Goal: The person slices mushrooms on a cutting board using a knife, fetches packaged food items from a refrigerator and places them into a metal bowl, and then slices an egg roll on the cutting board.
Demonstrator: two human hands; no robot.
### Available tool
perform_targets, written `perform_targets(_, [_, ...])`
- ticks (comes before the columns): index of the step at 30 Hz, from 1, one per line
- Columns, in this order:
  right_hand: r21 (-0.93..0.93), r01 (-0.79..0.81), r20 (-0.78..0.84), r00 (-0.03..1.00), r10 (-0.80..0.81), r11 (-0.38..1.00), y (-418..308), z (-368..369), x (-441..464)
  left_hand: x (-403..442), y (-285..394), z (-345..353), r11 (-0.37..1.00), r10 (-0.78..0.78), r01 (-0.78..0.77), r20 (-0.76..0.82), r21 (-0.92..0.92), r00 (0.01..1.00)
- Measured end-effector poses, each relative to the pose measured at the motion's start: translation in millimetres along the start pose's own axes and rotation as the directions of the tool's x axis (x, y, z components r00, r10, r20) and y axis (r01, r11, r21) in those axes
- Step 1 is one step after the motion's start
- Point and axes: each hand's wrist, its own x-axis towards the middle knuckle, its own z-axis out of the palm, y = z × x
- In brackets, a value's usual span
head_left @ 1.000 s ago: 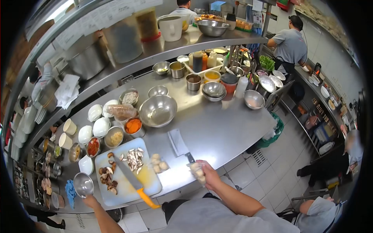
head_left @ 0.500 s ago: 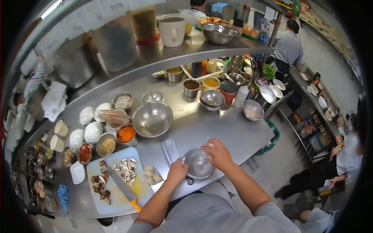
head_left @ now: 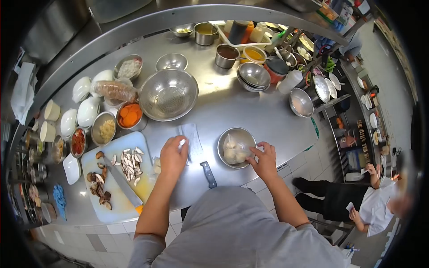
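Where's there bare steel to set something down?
The widest bare counter lies between the big metal bowl, stacked bowls and the small bowl holding a bag; it runs on right to the lone bowl. Crowded: the left, around the cutting board, and the back, by the bottle tray.

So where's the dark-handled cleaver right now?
Head view, just left of centre: the cleaver lies on the steel counter between the left hand and the small metal bowl that holds a bag.
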Motion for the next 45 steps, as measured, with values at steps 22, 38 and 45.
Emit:
perform_targets(22, [0.625, 0.514, -0.333, 0.856, -0.395, 0.587, -56.3, -31.8, 31.7, -26.9, 175.5, 89.3, 0.202, -0.136, 0.646, 0.632, -0.736, 0.763])
perform_targets(38, [0.791, -0.067, -0.135, 0.95, 0.281, 0.608, 70.5, -8.7, 51.1, -79.0, -14.0, -35.7, 0.534, -0.378, -0.274, 0.515, 0.8, 0.769])
perform_targets(45, [0.762, -0.218, -0.009, 0.938, 0.347, 0.609, 80.8, 11.9, 27.8, -46.8, -44.9, -43.2, 0.651, -0.18, -0.371, 0.609, 0.663, 0.773])
